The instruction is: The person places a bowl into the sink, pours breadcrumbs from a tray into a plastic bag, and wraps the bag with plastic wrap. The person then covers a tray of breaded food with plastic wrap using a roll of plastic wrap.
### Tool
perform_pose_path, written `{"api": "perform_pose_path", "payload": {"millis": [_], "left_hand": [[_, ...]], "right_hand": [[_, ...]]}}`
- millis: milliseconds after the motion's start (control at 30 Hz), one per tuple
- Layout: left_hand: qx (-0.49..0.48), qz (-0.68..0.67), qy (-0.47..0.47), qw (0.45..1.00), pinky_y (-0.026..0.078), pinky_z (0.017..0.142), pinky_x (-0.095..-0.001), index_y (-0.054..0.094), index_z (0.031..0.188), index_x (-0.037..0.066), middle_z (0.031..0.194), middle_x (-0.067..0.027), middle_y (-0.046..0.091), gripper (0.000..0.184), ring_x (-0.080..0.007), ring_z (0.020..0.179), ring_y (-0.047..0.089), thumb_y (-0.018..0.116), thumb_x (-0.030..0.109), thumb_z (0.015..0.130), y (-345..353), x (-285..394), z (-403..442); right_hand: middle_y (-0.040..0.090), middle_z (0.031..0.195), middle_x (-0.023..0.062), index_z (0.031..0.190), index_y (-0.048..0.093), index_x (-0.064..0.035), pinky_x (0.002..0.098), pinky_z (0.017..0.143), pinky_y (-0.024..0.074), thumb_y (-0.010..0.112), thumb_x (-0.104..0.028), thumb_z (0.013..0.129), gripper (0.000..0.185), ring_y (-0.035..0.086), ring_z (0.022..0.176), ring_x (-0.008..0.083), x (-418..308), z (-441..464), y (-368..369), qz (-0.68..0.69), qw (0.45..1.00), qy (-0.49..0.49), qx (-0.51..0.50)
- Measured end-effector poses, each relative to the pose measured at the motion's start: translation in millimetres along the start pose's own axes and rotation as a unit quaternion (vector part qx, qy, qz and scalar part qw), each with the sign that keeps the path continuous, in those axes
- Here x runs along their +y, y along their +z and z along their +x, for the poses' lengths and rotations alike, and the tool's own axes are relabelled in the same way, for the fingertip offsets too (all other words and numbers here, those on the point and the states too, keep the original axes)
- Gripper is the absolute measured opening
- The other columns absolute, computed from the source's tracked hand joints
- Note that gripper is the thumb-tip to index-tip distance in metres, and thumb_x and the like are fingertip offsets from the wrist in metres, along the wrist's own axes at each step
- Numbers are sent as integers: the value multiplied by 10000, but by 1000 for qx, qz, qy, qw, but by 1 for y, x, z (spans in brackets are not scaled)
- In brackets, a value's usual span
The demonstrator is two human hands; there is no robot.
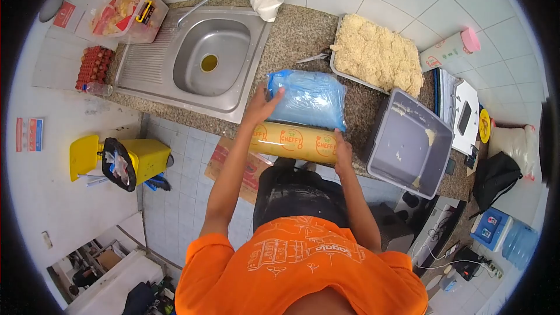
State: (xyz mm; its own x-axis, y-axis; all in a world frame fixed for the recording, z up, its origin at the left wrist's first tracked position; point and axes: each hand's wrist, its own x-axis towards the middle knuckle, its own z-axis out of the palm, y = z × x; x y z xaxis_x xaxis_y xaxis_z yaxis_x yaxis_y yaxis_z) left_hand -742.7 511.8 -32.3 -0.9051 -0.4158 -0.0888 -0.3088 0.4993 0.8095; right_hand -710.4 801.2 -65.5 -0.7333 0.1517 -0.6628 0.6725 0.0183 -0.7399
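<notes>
A blue plastic-wrapped package [309, 100] lies near the front of the granite counter, its contents not clear through the film. Gripping its left end is my left hand [263, 107], the thumb over the top. My right hand [343, 150] holds the package's lower right corner with its fingertips, beside the end of a roll of cling film [291, 142]. That yellowish roll, printed "CHEFFY", lies along the counter's front edge, between my forearms and just in front of the package.
Right of the package stands a grey plastic tub [408, 146] with bits of residue. Behind are a tray of crumbly beige food [376, 52] and scissors [315, 57]. A steel sink [242, 76] is at left. A yellow bin [146, 157] stands on the floor.
</notes>
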Motion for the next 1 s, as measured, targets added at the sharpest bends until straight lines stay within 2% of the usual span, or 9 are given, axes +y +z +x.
{"api": "perform_pose_path", "payload": {"millis": [133,267,300,333,433,600,700,867,1000], "left_hand": [[-159,-58,-69,983,385,1052,-389,489,1337,-25,1308,-233,553,864,-325,1237,526,603,660,823,8,12,29],[-261,-98,-170,945,413,1012,-371,541,1303,2,1211,-206,624,778,-289,1166,576,582,637,855,7,4,42],[-268,-97,-170,943,413,1012,-371,541,1303,2,1211,-206,624,778,-289,1166,576,582,637,855,11,0,38],[-221,-107,-132,960,420,996,-367,549,1292,10,1201,-191,628,730,-276,1151,579,566,613,880,15,-2,37],[-117,-147,-54,981,429,970,-367,566,1257,17,1170,-168,633,636,-260,1115,584,533,561,928,13,10,31],[-53,-188,118,974,434,938,-379,574,1198,3,1124,-148,633,570,-236,1054,581,513,517,960,-16,49,53],[48,-173,209,961,439,917,-375,581,1173,-6,1092,-143,643,562,-225,1024,585,512,512,963,-49,102,65],[-49,-170,19,984,426,946,-350,597,1179,-2,1071,-145,653,644,-230,1023,595,475,587,950,-133,195,34],[-106,-59,-73,990,382,1021,-367,553,1285,-17,1217,-205,610,807,-276,1166,556,406,687,919,-141,157,-21]], "right_hand": [[699,921,139,1007,666,55,429,769,483,556,-602,886,678,652,823,274,-65,13,-37,-392,918,-38,-41],[651,1156,190,1293,532,40,406,953,436,548,-611,891,765,604,1079,300,-98,25,1,-383,912,-148,25],[563,1276,208,1361,449,34,392,1025,371,551,-600,896,792,524,1187,299,-98,26,20,-255,953,-156,-52],[474,1396,226,1429,366,28,378,1097,306,554,-588,901,833,445,1294,298,-101,31,32,-119,970,-170,-128],[321,1505,216,1478,261,26,365,1147,207,579,-531,914,854,278,1404,289,-85,54,33,-112,961,-208,-142],[295,1515,222,1484,244,28,372,1152,196,609,-479,917,844,254,1411,297,-145,40,30,-99,928,-331,-142],[422,1428,213,1453,320,23,366,1102,296,593,-471,932,768,397,1317,276,-195,23,31,-135,901,-404,-89],[608,1168,125,1368,441,22,316,940,436,553,-461,961,641,565,1026,170,-266,-73,29,-77,922,-346,-156],[589,1241,196,1359,463,26,351,1012,398,551,-495,947,670,548,1163,262,-206,-104,20,-134,923,-347,-97]]}}
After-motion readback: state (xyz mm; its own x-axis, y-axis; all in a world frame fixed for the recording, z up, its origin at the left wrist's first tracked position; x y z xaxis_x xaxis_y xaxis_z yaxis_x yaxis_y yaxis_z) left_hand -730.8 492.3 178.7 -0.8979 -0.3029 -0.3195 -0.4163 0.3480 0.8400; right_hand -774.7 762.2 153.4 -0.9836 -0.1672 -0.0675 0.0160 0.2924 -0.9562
